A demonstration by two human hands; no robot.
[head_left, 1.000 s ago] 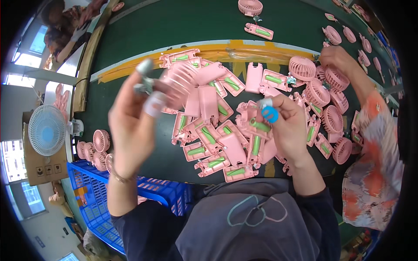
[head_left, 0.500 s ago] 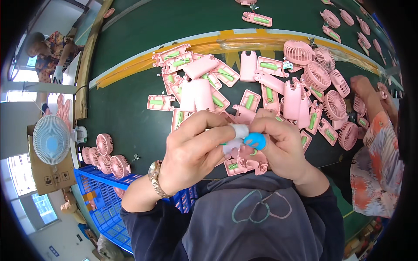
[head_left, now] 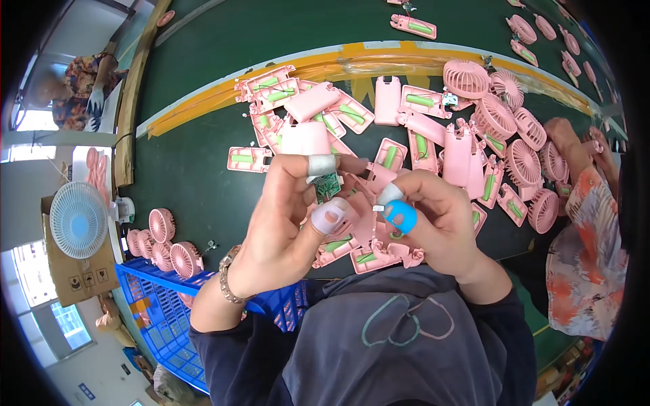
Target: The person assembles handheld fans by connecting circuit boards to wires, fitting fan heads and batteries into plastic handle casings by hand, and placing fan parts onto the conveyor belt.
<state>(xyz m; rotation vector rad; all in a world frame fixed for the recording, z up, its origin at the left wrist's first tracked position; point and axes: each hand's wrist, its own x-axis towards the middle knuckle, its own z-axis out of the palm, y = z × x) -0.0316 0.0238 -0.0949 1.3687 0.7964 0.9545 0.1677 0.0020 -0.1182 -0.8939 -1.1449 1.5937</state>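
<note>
My left hand (head_left: 281, 220), with tape on the index finger and a pale cot on the thumb, is curled around a small green circuit board (head_left: 328, 185). Pink plastic parts lie just behind and below that board, partly covered by my fingers. A small white plug (head_left: 378, 208) is pinched between the taped index finger and blue-capped thumb of my right hand (head_left: 433, 216). Below both hands, pink handle shells (head_left: 376, 259) with green battery cells lie close to my body. A pile of similar shells (head_left: 311, 101) spreads over the green table ahead.
Round pink fan heads (head_left: 466, 78) are heaped at the right, near a co-worker's arm (head_left: 572, 145). To my left stands a blue crate (head_left: 159, 331) beside more fan heads (head_left: 162, 224). Yellow tape (head_left: 352, 54) edges a strip beyond the pile, where further parts lie.
My hands have drawn apart, the left going leftward, and the circuit board and white plug now show. Parts on the far strip have shifted slightly to the right.
</note>
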